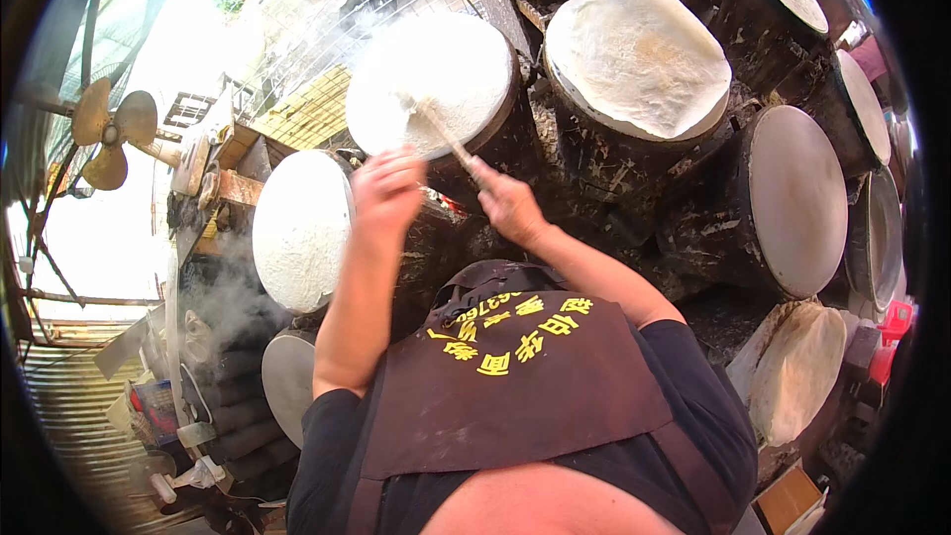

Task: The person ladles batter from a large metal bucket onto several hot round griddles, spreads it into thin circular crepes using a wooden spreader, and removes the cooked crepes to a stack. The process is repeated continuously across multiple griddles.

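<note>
My right hand (510,208) is closed round a wooden-handled tool (444,131). Its pale head, perhaps a brush, touches the white-coated top of a round drum-like griddle (446,50) in front of me; glare and steam blur its exact shape. My left hand (386,186) is by the near rim of the same griddle. Motion smears its fingers, and I cannot make out anything in them. To the left stands another round griddle (302,228) covered in white. On the griddle to the right lies a thin pale sheet (639,59) with a lifted, uneven edge.
More dark drums curve round my right side, among them a bare grey griddle top (797,200) and one with a yellowish sheet (797,372). A fan with metal blades (114,129) stands at the left. Steam (223,302) drifts at the lower left, near another griddle top (289,386).
</note>
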`<action>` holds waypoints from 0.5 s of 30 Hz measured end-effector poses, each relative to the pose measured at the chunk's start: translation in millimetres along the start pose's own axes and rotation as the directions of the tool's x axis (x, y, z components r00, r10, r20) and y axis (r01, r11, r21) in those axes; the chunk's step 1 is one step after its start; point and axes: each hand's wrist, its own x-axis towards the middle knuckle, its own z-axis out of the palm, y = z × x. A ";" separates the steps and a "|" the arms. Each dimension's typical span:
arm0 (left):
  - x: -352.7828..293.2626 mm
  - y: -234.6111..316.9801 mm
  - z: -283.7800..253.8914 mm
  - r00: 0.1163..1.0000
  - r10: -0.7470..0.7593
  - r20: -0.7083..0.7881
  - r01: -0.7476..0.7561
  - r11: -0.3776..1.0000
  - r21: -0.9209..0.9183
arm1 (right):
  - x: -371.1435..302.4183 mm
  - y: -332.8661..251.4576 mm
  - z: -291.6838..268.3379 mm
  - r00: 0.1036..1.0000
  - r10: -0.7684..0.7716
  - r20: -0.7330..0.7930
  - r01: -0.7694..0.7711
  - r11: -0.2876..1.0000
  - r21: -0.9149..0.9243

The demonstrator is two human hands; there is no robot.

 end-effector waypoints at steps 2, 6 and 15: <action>-58.2 12.3 14.2 0.990 -0.084 0.115 0.087 0.996 -0.025 | 26.3 -9.8 -34.1 0.983 0.184 -0.009 -0.182 0.963 -0.198; -124.8 -7.4 -6.7 0.995 0.097 -0.018 -0.090 0.966 0.241 | 59.4 19.8 -36.3 0.981 0.174 0.085 -0.091 0.804 -0.588; -186.6 -4.1 -24.4 0.972 0.047 -0.230 0.032 0.944 0.328 | 11.4 22.9 -32.4 0.991 0.129 -0.044 -0.137 0.937 -0.320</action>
